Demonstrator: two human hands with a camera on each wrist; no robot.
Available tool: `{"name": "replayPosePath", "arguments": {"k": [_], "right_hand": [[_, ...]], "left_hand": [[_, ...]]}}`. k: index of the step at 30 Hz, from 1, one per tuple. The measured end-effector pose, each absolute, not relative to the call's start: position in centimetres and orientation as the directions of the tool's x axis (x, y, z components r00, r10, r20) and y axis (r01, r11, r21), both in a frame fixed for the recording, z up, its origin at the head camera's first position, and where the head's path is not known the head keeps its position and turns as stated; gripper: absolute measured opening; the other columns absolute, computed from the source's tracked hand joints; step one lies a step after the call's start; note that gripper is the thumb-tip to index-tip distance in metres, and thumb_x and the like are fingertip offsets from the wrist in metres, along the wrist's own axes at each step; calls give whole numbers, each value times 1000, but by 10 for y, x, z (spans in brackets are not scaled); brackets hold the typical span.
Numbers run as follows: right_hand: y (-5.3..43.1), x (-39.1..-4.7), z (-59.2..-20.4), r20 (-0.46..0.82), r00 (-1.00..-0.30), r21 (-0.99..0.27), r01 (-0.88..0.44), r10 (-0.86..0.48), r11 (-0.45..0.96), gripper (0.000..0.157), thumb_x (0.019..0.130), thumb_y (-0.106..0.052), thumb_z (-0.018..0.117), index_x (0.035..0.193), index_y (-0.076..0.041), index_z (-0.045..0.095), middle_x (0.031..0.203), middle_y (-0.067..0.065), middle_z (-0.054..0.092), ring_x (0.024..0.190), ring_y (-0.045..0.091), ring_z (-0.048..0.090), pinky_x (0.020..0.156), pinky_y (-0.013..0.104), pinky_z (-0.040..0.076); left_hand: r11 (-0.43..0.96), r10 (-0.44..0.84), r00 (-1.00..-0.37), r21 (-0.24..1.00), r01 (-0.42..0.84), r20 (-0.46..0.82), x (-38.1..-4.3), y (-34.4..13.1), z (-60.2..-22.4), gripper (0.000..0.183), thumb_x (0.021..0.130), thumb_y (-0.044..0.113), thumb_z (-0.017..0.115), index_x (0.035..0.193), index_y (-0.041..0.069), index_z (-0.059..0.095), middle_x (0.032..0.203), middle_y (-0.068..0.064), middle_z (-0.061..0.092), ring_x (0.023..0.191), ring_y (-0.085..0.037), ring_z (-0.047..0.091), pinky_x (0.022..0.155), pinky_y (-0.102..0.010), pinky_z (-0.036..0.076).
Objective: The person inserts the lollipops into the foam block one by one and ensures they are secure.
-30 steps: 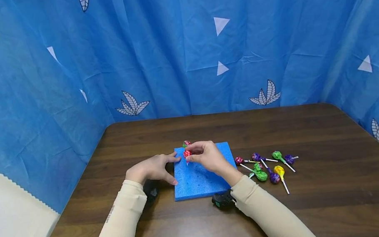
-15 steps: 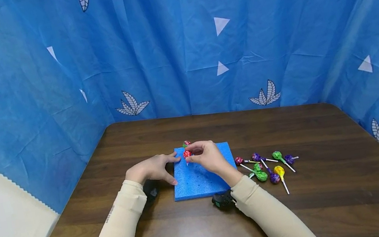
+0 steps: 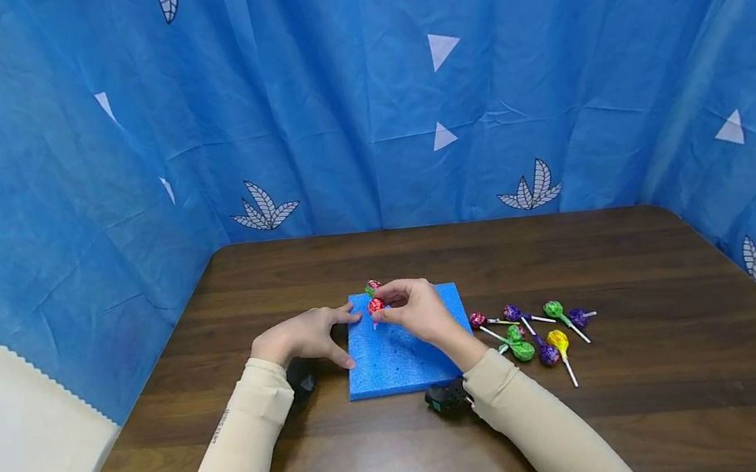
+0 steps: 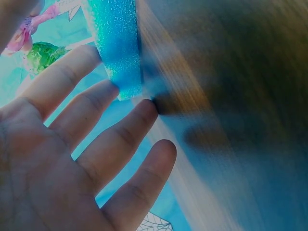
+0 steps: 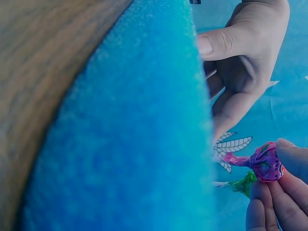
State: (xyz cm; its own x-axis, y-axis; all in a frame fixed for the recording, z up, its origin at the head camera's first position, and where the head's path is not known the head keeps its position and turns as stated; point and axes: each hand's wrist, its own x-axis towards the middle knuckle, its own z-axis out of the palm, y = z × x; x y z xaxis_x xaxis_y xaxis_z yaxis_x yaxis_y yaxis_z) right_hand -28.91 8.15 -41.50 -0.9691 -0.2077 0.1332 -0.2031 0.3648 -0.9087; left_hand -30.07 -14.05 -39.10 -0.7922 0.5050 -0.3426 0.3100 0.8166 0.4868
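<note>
A blue foam board (image 3: 400, 363) lies on the table. My left hand (image 3: 305, 337) rests along its left side, thumb and fingers spread; in the left wrist view the fingers (image 4: 118, 139) are nearly straight, with fingertips right at the foam's edge. Over the board's far left part, my right hand (image 3: 418, 313) pinches a red-wrapped lollipop (image 3: 375, 305) by its candy head, stick pointing down. The right wrist view shows this head (image 5: 267, 162) pink between thumb and fingertips, its stick end hidden behind the foam. Just behind it, a red-and-green lollipop (image 3: 371, 287) stands upright in the board.
Right of the board several loose lollipops lie on the brown table (image 3: 669, 336), among them a yellow one (image 3: 557, 340), a green one (image 3: 522, 350) and a purple one (image 3: 548, 355). A blue curtain (image 3: 352, 89) hangs behind the table.
</note>
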Motion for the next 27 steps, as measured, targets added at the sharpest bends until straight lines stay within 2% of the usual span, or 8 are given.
{"name": "replayPosePath", "arguments": {"k": [19, 27], "right_hand": [[88, -289, -412, 154, -971, -919, -210, -185, 333, 24, 86, -12, 79, 108, -7, 76, 103, 10, 76, 92, 20, 71, 80, 33, 61], [93, -289, -413, 161, -972, -924, -210, -174, 319, 25, 85, -12, 79, 109, -6, 76, 106, 13, 76, 95, 22, 71, 82, 33, 61]], "left_hand": [[820, 501, -795, 483, 309, -342, -300, -140, -392, 85, 78, 38, 85, 152, 27, 45, 167, -1, 25, 152, -39, 25, 117, -62, 31], [820, 498, -799, 481, 308, -337, -300, -139, -394, 85, 78, 37, 85, 152, 28, 44, 167, 0, 25, 152, -38, 25, 117, -62, 32]]}}
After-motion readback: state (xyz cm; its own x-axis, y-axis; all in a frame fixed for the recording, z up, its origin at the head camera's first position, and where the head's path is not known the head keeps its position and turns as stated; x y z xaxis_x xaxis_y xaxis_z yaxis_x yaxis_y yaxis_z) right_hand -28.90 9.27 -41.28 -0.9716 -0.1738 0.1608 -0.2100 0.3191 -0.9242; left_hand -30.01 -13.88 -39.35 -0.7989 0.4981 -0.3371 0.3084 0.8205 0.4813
